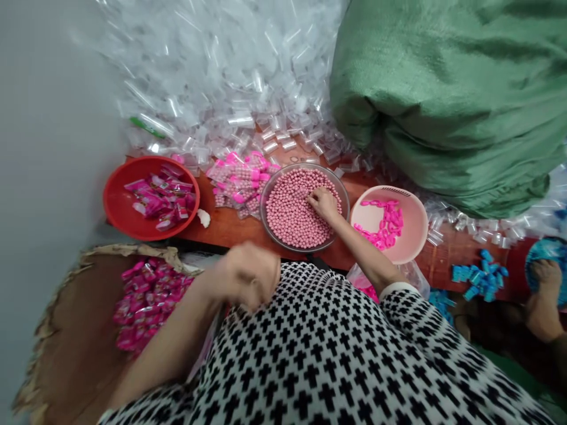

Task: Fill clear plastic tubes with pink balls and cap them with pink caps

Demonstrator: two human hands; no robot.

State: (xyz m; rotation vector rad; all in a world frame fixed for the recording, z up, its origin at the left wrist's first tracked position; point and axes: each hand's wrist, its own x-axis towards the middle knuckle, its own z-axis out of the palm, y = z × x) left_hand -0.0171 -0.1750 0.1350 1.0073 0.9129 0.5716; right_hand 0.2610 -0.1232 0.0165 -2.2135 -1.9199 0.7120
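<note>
A round metal-rimmed bowl [264,227] full of pink beads [295,209] sits in front of me. My right hand [324,203] reaches into it from the right, its fingers pinched together at the bead surface. What lies between those fingertips is hidden. Close to my chest, my left hand [250,274] is curled into a fist and blurred by motion; I cannot make out anything inside it. Left of the bowl lies a pile of clear tubes filled with beads and fitted with pink caps [241,174]. A pale pink basin [419,221] holding bright pink plastic pieces [390,224] stands to the right.
A red basin [113,203] holds pink packets, with more packets [148,301] in a torn-edged container below. Clear empty tubes [248,71] heap up behind. A big green sack [452,106] bulges at the right. Blue pieces [481,277] lie near another person's hand [547,277].
</note>
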